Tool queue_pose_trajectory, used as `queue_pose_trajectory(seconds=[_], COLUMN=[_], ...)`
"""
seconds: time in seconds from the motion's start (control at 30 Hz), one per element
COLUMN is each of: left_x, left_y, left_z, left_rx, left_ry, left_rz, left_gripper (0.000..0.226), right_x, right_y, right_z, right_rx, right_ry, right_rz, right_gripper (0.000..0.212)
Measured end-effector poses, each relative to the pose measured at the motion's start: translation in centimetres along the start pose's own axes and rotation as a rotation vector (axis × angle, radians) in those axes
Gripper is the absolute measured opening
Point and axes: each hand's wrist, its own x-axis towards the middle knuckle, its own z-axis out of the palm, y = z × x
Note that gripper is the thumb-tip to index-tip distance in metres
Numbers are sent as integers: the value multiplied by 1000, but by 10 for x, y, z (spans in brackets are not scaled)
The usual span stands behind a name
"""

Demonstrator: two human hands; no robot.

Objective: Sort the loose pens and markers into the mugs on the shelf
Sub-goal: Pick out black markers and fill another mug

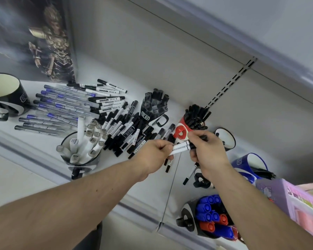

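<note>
Both hands meet at centre frame over the shelf (43, 159). Left hand (156, 156) pinches one end of two white-barrelled markers (181, 147); right hand (208, 150) grips their black-capped ends, apparently squaring them up for dropping into a mug. Loose black markers (128, 130) lie heaped left of centre, blue pens (58, 107) further left. Red mug (186, 129) above the hands is crammed with black pens. Black mug (148, 112) holds capped markers; lower-left mug (79, 159) grey-tipped ones; bottom mug (188, 217) blue and red ones. Upper-left mug (7, 98) looks empty.
</note>
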Motion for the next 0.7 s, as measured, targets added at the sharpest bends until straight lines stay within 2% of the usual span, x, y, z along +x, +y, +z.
queue_pose_trajectory(seconds=[0.07, 0.13, 0.27, 0.33, 0.53, 0.7], left_x=[0, 1, 3, 2, 1, 0], left_y=[2, 3, 4, 4, 2, 2], left_z=[1, 1, -3, -1, 2, -2], left_rx=[-17, -71, -116, -101, -72, -66], left_ry=[36, 82, 112, 106, 56, 66], left_rz=[21, 9, -46, -73, -115, -138], left_gripper=[17, 13, 9, 12, 15, 14], right_x=[-1, 3, 35, 48, 83, 112], right_y=[-3, -11, -33, -37, -42, -34], right_z=[-4, -13, -44, -54, -43, -30], right_rx=[-24, -32, -179, -254, -442, -605], right_ry=[-18, 40, 437, 508, 510, 402], right_rz=[-2, -64, -279, -294, -310, -316], right_gripper=[9, 11, 28, 36, 35, 32])
